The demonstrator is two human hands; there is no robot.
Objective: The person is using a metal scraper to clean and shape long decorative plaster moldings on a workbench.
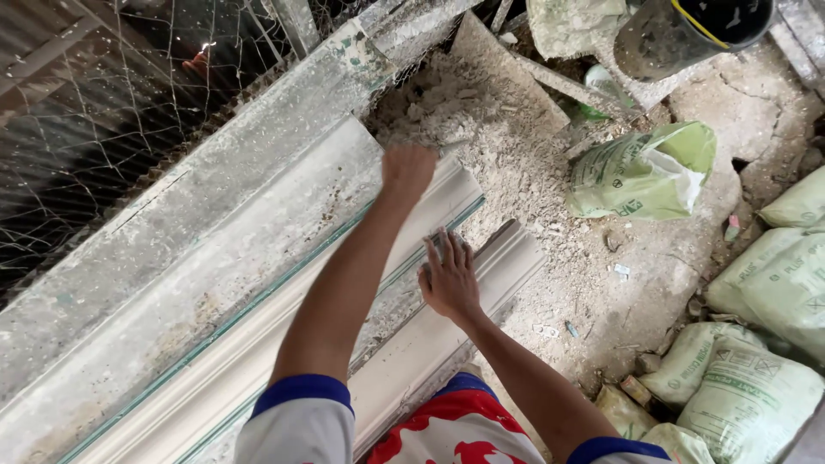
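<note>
From the head camera, looking down, a long white plaster cornice moulding (258,344) lies diagonally on a dusty, plaster-crusted workbench (112,283), running from the bench's lower left edge up toward its far right end. The left hand (407,170) is stretched out over the far end of the moulding, closed into a fist around a small tool (447,148) whose pale blade sticks out to the right of the knuckles; what kind of tool it is cannot be told. The right hand (449,277) lies flat and open, fingers spread, palm pressed on the ridged profile near the moulding's right-hand end, holding nothing. Just beyond the bench's far end is a heap of dry plaster rubble (490,129) on the cracked floor (670,258). A crumpled green and white sack (644,172) lies right of the heap, and more filled sacks (756,344) are stacked along the right edge. A dark bucket (679,34) with a yellow rim band stands at the top. Wire netting (103,103) hangs over the upper left.
</note>
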